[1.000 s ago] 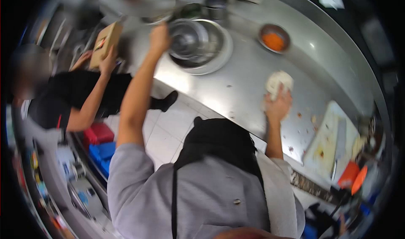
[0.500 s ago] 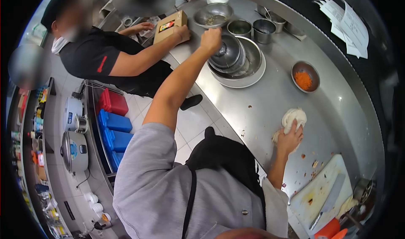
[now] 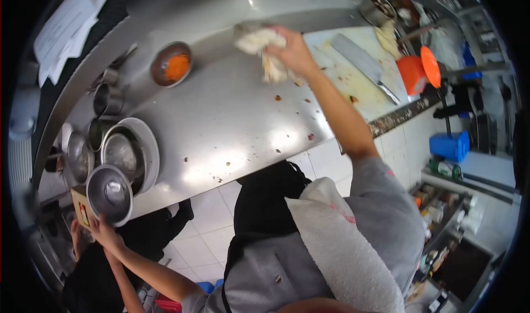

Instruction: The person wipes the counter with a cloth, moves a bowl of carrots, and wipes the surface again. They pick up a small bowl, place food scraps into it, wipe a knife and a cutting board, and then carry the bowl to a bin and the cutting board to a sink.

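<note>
Left hand [image 3: 104, 233], at my eight o'clock, grips the rim of a small round steel bowl [image 3: 109, 194] at the counter's edge; at twelve o'clock my right hand [image 3: 292, 50] clenches a crumpled white cloth [image 3: 259, 42] on the steel counter [image 3: 232, 119], beside a white cutting board [image 3: 342, 75].

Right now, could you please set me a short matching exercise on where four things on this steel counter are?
Things:
1. white cloth
2. small steel bowl
3. grated carrot bowl
4. cleaver

Places:
A. lying on the cutting board
B. in the right hand, on the counter
C. standing alone by the counter's back edge
D. held by the left hand at the counter's near edge

Pairs: 1-B, 2-D, 3-C, 4-A
</note>
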`<state>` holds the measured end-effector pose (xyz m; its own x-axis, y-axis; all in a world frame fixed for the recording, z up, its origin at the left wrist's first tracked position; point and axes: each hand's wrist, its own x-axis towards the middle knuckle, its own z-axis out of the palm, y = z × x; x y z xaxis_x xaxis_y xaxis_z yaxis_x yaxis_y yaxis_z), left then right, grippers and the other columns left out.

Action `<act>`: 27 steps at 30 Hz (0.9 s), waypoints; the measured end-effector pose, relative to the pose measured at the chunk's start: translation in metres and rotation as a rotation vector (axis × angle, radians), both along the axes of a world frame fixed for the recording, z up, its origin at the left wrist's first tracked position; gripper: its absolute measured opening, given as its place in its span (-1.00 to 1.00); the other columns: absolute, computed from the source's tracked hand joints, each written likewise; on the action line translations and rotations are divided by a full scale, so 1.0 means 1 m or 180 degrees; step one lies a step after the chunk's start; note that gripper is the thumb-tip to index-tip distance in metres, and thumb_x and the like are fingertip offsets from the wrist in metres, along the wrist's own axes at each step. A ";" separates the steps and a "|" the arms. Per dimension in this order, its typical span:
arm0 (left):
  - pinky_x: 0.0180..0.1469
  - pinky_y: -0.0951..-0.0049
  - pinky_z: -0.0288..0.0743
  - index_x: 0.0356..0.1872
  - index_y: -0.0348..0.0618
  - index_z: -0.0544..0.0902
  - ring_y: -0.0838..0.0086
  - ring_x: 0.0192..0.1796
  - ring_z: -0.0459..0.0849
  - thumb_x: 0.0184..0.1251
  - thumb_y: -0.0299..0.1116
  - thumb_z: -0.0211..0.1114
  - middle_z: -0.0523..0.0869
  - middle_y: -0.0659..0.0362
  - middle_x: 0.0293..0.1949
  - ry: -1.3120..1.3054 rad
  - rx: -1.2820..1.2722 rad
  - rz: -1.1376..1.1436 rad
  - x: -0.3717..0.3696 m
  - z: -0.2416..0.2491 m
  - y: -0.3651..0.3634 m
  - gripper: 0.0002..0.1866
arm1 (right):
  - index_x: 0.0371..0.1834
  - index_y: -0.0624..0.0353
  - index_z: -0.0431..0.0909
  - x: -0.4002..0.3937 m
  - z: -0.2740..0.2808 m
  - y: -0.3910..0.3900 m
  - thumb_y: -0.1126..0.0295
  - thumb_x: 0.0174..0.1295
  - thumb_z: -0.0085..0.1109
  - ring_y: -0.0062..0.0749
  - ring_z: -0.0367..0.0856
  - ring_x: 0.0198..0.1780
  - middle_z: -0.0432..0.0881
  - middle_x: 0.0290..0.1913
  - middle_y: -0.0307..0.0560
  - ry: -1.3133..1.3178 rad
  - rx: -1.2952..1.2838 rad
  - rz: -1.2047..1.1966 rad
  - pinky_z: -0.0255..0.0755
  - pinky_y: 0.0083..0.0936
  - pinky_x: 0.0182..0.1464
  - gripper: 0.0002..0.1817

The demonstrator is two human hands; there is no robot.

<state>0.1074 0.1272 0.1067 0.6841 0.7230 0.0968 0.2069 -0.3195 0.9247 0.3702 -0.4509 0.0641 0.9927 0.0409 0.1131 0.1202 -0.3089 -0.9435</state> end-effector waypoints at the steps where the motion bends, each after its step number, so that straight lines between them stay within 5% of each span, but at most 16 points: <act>1: -0.32 0.59 0.33 -0.34 -0.20 0.45 0.63 -0.38 0.42 0.19 -0.52 0.16 0.50 0.32 -0.38 0.0239 -0.0398 -0.0059 -0.008 0.028 -0.052 -0.93 | 0.10 0.19 0.51 0.016 0.002 -0.022 0.39 -0.07 0.29 -0.47 0.58 -0.19 0.66 -0.22 -0.07 0.0072 -0.0170 -0.0132 0.43 -0.54 -0.08 -0.46; 3: -0.44 0.67 0.21 -0.37 -0.15 0.45 0.74 -0.44 0.33 0.18 -0.53 0.15 0.45 0.38 -0.44 0.0696 -0.0517 0.0193 -0.062 -0.003 -0.017 -0.94 | 0.09 0.22 0.51 0.053 0.009 -0.060 0.35 -0.06 0.29 -0.44 0.60 -0.26 0.68 -0.27 -0.03 -0.0110 -0.0557 -0.0338 0.46 -0.49 -0.12 -0.45; 5: -0.53 0.70 0.08 -0.45 -0.05 0.42 0.79 -0.52 0.25 0.15 -0.52 0.16 0.40 0.44 -0.52 0.0190 -0.0236 0.0421 -0.091 -0.012 -0.071 -0.89 | 0.07 0.22 0.52 0.101 0.005 -0.109 0.25 -0.06 0.28 -0.35 0.63 -0.26 0.68 -0.27 0.06 -0.0657 -0.1138 -0.0640 0.48 -0.44 -0.13 -0.44; 8: -0.52 0.68 0.22 -0.50 -0.03 0.38 0.74 -0.52 0.35 0.07 -0.52 0.18 0.45 0.40 -0.53 0.0883 -0.0468 0.0943 -0.144 -0.013 -0.138 -0.85 | 0.01 0.05 0.57 0.166 -0.020 -0.193 0.17 -0.09 0.25 -0.03 0.61 -0.12 0.64 -0.12 0.13 -0.0632 -0.1710 -0.1201 0.46 -0.33 -0.04 -0.49; 12: -0.52 0.63 0.48 -0.51 -0.05 0.40 0.63 -0.52 0.49 0.01 -0.53 0.22 0.50 0.31 -0.52 0.0394 -0.1213 0.1527 -0.180 -0.050 -0.223 -0.84 | -0.14 0.12 0.61 0.259 -0.128 -0.287 0.03 0.09 0.11 -0.09 0.59 -0.06 0.62 -0.16 0.08 -0.1303 -0.3831 -0.0389 0.44 -0.26 0.01 -0.57; 16: -0.50 0.65 0.40 -0.46 -0.04 0.40 0.67 -0.50 0.48 0.07 -0.47 0.23 0.50 0.35 -0.51 0.0509 -0.1223 0.1361 -0.156 -0.059 -0.263 -0.85 | -0.09 0.19 0.60 0.256 -0.178 -0.234 0.07 0.16 0.00 0.07 0.50 0.07 0.48 0.07 0.26 -0.0074 -0.4099 -0.0274 0.40 -0.09 0.05 -0.56; 18: -0.44 0.62 0.37 -0.40 -0.04 0.41 0.69 -0.43 0.50 0.08 -0.43 0.24 0.55 0.36 -0.45 0.0582 -0.1247 0.1247 -0.143 -0.068 -0.261 -0.85 | -0.02 0.25 0.56 0.192 -0.128 -0.161 0.14 0.19 -0.01 0.11 0.44 0.14 0.39 0.17 0.32 0.0427 -0.3860 -0.0717 0.36 -0.05 0.08 -0.55; 21: -0.45 0.66 0.29 -0.44 0.01 0.43 0.73 -0.39 0.48 0.12 -0.43 0.21 0.56 0.38 -0.44 0.0338 -0.1237 0.1157 -0.110 -0.064 -0.271 -0.88 | 0.20 0.10 0.33 0.156 -0.104 -0.087 0.26 0.10 0.14 0.17 0.26 0.28 0.23 0.29 0.25 -0.0057 -0.3588 0.0159 0.32 -0.04 0.12 -0.46; 23: -0.44 0.67 0.29 -0.48 0.03 0.41 0.74 -0.41 0.48 0.12 -0.46 0.20 0.54 0.39 -0.47 0.0046 -0.1224 0.0997 -0.090 -0.058 -0.282 -0.86 | 0.25 0.05 0.24 0.139 -0.079 -0.067 0.32 0.07 0.18 0.10 0.31 0.26 0.29 0.24 0.17 -0.0086 -0.3480 0.1244 0.32 -0.14 0.17 -0.38; 27: -0.52 0.69 0.34 -0.53 0.02 0.35 0.72 -0.51 0.42 0.10 -0.49 0.19 0.46 0.39 -0.55 0.0121 -0.1020 0.1282 -0.073 -0.050 -0.306 -0.81 | 0.08 0.09 0.47 0.150 -0.083 -0.072 0.34 0.03 0.19 -0.19 0.47 0.14 0.53 0.02 0.07 -0.0406 -0.1392 0.1967 0.41 -0.34 0.03 -0.53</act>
<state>0.0343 -0.1789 0.0568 0.3441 0.9191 -0.1922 0.2904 0.0905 0.9526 0.5206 -0.5234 -0.0193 0.7553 0.6515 0.0709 0.4920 -0.4923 -0.7181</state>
